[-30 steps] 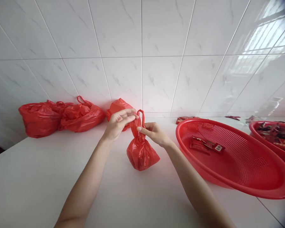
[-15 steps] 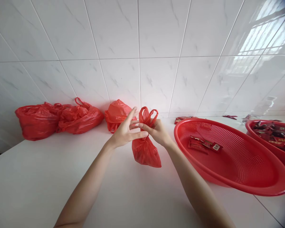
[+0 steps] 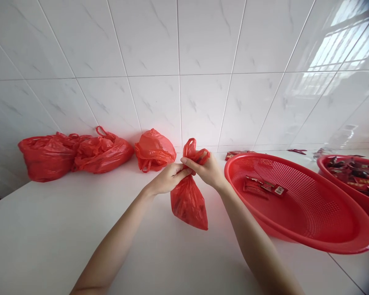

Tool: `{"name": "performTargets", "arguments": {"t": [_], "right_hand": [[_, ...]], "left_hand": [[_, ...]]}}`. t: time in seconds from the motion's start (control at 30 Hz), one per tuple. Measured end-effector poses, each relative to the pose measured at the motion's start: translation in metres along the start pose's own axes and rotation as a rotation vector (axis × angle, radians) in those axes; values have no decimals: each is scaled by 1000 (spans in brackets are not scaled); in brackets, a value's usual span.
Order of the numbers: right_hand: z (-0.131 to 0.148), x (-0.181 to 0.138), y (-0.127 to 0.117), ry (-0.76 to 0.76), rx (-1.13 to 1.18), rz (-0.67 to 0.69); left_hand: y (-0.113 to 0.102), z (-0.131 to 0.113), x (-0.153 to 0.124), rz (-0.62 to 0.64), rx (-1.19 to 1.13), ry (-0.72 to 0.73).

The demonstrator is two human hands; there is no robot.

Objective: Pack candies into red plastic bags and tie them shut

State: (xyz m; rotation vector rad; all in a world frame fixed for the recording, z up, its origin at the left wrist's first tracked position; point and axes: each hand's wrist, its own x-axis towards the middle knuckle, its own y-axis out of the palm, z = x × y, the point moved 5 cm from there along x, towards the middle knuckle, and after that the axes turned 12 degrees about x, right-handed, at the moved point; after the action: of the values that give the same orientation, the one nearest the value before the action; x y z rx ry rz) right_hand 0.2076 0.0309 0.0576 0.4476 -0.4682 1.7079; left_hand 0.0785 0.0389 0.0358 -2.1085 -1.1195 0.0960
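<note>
A small red plastic bag hangs in front of me, its lower part rounded out by contents I cannot make out. My left hand is closed on the bag's neck from the left, thumb along the front. From the right, my right hand grips the gathered top just above, with its thumb across the plastic. The handle loops stick up over both hands. Behind my left hand, a bunched red plastic bag rests against the wall.
Two larger red bags, a left one and one beside it, stand along the tiled wall. On the right a red perforated basket holds several small packets. Beyond it, another red basket is full of packets. White tabletop lies beneath.
My left hand's fingers, spread before, have closed around the bag's neck. The bag's lower part hangs slightly lower, and its handle loops have tipped to the right.
</note>
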Motion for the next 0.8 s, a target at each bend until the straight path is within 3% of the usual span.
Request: {"name": "performTargets", "arguments": {"t": [0.17,0.37,0.47,0.63,0.8], "right_hand": [[1,2,-3,5,102,130],[-28,-6,9,312,-1,443],[-36,-7,12,374,18,448],[-36,-6,18,348,199,472],[-39,-5,16,339,182,436]], "left_hand": [[-19,7,0,-188,-32,-27],[-36,14,-1,-400,-103,-53],[-39,15,-1,-422,-120,-62],[-43,14,-2,-435,-78,-34],[-44,18,-1,-435,23,-60]]}}
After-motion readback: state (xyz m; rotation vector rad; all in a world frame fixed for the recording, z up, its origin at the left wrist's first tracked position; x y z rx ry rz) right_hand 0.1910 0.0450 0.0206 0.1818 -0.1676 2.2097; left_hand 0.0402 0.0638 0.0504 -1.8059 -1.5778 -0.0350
